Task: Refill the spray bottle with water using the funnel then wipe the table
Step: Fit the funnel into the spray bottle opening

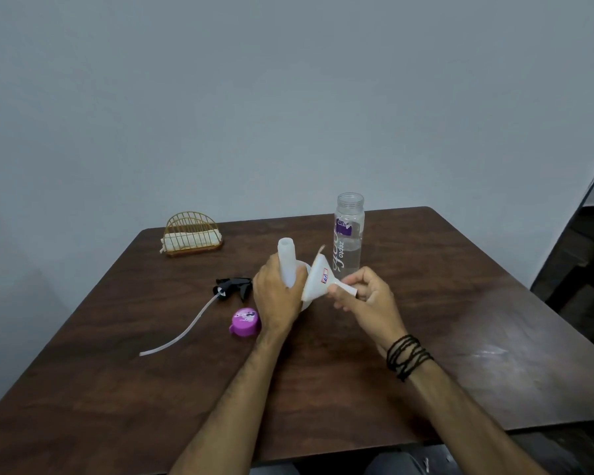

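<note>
gold wire holder (192,233) at the table's far left, black cord bracelet (408,357) on a wrist

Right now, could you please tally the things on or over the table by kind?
Bottles: 2, spray bottle and water bottle
Funnel: 1
Spray head: 1
Purple cap: 1
Wire holder: 1
Total: 6

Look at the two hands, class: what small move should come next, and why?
Probably turn the funnel spout-down and seat it in the spray bottle's open neck. The left hand holds the bottle upright, uncapped; the right hand pinches the funnel's spout, tilted sideways beside it.
</note>
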A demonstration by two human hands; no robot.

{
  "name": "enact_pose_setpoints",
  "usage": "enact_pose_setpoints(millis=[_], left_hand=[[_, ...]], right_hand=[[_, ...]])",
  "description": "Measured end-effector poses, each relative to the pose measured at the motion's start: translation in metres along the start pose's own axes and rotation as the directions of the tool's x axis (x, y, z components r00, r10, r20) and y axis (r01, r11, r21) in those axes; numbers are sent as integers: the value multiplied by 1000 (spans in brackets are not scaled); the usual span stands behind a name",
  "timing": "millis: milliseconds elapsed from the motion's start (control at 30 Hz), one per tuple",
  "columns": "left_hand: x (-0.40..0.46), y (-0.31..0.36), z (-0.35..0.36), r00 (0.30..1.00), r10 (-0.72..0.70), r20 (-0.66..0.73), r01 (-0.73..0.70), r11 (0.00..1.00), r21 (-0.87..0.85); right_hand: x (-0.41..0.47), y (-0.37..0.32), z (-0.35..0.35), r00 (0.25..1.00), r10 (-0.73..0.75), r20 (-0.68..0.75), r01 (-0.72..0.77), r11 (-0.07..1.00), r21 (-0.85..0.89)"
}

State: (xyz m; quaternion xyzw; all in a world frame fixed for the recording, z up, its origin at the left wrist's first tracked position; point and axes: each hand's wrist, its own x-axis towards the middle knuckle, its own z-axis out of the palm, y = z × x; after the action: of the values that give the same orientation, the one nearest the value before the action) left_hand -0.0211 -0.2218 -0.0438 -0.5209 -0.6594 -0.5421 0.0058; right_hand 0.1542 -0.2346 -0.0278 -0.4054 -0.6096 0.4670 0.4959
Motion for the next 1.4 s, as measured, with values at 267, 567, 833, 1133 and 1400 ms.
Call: enact_pose_setpoints(millis=[267,567,833,1133,1400], left_hand=[[2,-1,-2,999,35,-3,-36,997,-73],[-1,-3,-7,998,59,23,-56,993,-107],[2,-1,-4,999,32,-7,-33,990,-135],[2,-7,-1,997,77,12,-74,985,-155],[3,-8,-2,996,84,10,-81,978,-191]], right_hand=[[8,-43,26,993,-69,-100,89,972,218],[18,-39,54,983,-100,-151,86,992,-96],[54,-76,63,964,-161,-209,164,986,-4],[77,-66,72,989,-98,-110,80,984,-159],[78,-56,73,998,15,-64,-24,988,-152]])
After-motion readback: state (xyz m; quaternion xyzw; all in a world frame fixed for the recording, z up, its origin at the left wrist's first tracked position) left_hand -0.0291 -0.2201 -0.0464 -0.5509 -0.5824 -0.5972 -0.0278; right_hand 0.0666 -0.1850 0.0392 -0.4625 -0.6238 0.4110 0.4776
